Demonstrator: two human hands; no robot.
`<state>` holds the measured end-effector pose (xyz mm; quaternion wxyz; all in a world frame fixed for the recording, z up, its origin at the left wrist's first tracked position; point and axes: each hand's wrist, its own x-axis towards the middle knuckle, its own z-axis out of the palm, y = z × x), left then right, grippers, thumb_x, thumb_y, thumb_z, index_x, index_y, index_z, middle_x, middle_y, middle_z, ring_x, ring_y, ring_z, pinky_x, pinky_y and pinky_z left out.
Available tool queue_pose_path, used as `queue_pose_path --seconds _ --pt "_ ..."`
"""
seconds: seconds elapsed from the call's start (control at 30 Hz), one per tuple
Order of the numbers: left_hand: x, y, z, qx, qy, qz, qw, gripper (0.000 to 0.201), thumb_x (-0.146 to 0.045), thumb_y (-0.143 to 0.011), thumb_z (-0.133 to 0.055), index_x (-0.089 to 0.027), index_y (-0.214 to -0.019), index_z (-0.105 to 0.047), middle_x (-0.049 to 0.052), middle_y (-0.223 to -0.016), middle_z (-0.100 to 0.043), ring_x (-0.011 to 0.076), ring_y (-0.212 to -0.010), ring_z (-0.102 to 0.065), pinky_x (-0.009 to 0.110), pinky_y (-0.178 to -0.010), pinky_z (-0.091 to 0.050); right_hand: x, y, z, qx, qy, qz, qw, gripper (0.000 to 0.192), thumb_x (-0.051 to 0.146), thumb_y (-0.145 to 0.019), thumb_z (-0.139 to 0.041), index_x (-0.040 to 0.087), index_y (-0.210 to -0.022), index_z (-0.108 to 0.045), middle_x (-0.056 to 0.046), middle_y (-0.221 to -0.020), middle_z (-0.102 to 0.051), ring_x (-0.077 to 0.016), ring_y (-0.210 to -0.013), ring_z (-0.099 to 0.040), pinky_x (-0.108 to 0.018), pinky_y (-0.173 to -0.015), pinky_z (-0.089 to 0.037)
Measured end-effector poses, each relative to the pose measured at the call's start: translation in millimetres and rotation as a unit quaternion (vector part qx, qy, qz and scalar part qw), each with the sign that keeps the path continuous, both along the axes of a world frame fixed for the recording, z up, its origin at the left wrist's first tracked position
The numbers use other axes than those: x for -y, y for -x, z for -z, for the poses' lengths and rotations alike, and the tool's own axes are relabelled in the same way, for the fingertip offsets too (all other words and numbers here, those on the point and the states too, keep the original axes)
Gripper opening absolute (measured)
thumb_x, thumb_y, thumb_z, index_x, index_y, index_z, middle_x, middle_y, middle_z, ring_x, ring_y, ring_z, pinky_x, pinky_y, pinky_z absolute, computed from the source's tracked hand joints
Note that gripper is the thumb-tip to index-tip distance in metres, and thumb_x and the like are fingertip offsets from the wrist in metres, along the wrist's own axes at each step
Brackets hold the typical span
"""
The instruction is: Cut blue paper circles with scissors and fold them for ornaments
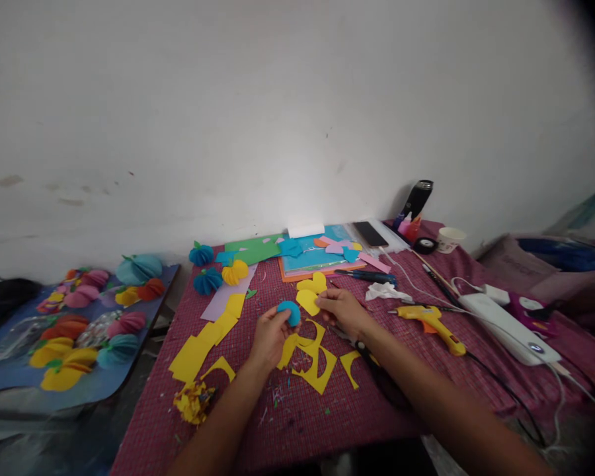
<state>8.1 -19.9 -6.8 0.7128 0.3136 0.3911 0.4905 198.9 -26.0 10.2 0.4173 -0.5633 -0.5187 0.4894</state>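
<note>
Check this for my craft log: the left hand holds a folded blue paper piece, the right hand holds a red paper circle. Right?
Not quite. The head view shows the right hand holding a yellow paper circle, not red. The left hand does hold the folded blue paper piece.

No legible text, perhaps from blur.

On the table (406, 410), the glue gun (429, 322) lies right of the hands; paper scraps (312, 363) lie near, a paper stack (312, 259) far.
</note>
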Motion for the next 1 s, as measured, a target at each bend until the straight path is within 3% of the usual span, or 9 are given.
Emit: queue_pose_path --seconds 0.2,0.27,0.33,0.43,0.53,0.6,0.67,0.83,1.0 --pt "-9.9 5.6 -2.4 0.027 0.002 -0.112 0.993 0.027 -0.027 -0.063 -0.077 -0.017 -0.08 -0.059 0.0 -0.075 -0.066 0.013 -0.063 -0.062 0.03 -0.066 -0.051 -28.8 -16.7 0.3 0.115 -0.005 0.013 0.993 0.021 0.033 -0.083 -0.053 0.017 -0.069 -0.058 0.004 -0.048 -0.054 -0.0103 -0.039 -0.044 -0.022 -0.041 -0.031" --pt "-13.5 8.4 -3.2 0.026 0.0 -0.147 0.989 0.027 -0.026 -0.062 -0.077 -0.018 -0.078 -0.057 -0.002 -0.072 -0.064 0.0121 -0.062 -0.061 0.029 -0.065 -0.051 -38.8 -23.4 -5.2 0.176 -0.015 0.023 0.984 0.019 0.027 -0.081 -0.055 0.016 -0.066 -0.06 0.001 -0.05 -0.056 -0.012 -0.045 -0.049 -0.023 -0.047 -0.032" --pt "-17.0 11.3 -3.6 0.029 -0.013 -0.167 0.985 0.026 -0.025 -0.063 -0.076 -0.018 -0.077 -0.056 -0.004 -0.069 -0.062 0.011 -0.061 -0.06 0.029 -0.064 -0.051 -41.1 -25.6 -10.4 0.231 -0.04 0.034 0.971 0.011 0.023 -0.079 -0.059 0.014 -0.075 -0.064 -0.003 -0.065 -0.065 -0.0151 -0.062 -0.057 -0.023 -0.056 -0.036" --pt "-21.1 14.8 -4.0 0.031 -0.026 -0.193 0.98 0.025 -0.026 -0.064 -0.075 -0.018 -0.079 -0.057 -0.004 -0.066 -0.06 0.0099 -0.058 -0.058 0.028 -0.064 -0.051 -23.7 -13.6 -14.4 0.283 -0.083 0.02 0.955 0.019 0.024 -0.084 -0.057 0.014 -0.096 -0.067 -0.009 -0.092 -0.07 -0.0197 -0.084 -0.06 -0.026 -0.07 -0.038" --pt "-22.6 16.7 -5.7 0.016 -0.046 -0.207 0.977 0.025 -0.028 -0.064 -0.074 -0.018 -0.08 -0.057 -0.004 -0.066 -0.059 0.0097 -0.057 -0.058 0.028 -0.063 -0.051 10.1 14.3 -12.9 0.304 -0.115 -0.071 0.943 0.012 0.026 -0.085 -0.06 0.019 -0.085 -0.07 -0.005 -0.088 -0.071 -0.0195 -0.085 -0.061 -0.026 -0.074 -0.039" --pt "-23.0 17.6 -7.4 0.008 -0.067 -0.208 0.976 0.026 -0.03 -0.065 -0.075 -0.018 -0.08 -0.058 -0.004 -0.066 -0.058 0.0099 -0.057 -0.058 0.027 -0.063 -0.051 31.9 35.0 -10.4 0.368 -0.179 -0.158 0.899 0.014 0.025 -0.087 -0.058 0.019 -0.092 -0.069 -0.006 -0.094 -0.07 -0.021 -0.09 -0.061 -0.028 -0.077 -0.041" --pt "-23.7 19.0 -9.0 0.002 -0.081 -0.211 0.974 0.028 -0.032 -0.065 -0.075 -0.017 -0.081 -0.057 -0.004 -0.067 -0.059 0.01 -0.057 -0.059 0.026 -0.061 -0.05 48.4 53.0 -8.5 0.401 -0.218 -0.195 0.868 0.019 0.027 -0.086 -0.06 0.018 -0.101 -0.068 -0.009 -0.102 -0.068 -0.0231 -0.097 -0.059 -0.032 -0.084 -0.041" --pt "-27.2 24.2 -10.1 -0.007 -0.083 -0.224 0.971 0.033 -0.035 -0.064 -0.076 -0.017 -0.084 -0.057 -0.004 -0.067 -0.06 0.0106 -0.055 -0.061 0.026 -0.06 -0.05 67.2 83.1 -8.6 0.451 -0.247 -0.174 0.84 0.052 0.049 -0.077 -0.069 0.014 -0.114 -0.063 -0.015 -0.112 -0.063 -0.0325 -0.108 -0.052 -0.045 -0.097 -0.035" --pt "-27.5 25.3 -9.0 -0.008 -0.09 -0.222 0.971 0.034 -0.036 -0.065 -0.076 -0.017 -0.085 -0.057 -0.003 -0.069 -0.061 0.0111 -0.056 -0.062 0.026 -0.059 -0.051 69.6 96.7 -3.8 0.506 -0.225 -0.158 0.818 0.027 0.038 -0.089 -0.056 0.015 -0.094 -0.069 -0.014 -0.096 -0.066 -0.0297 -0.096 -0.056 -0.044 -0.089 -0.037"
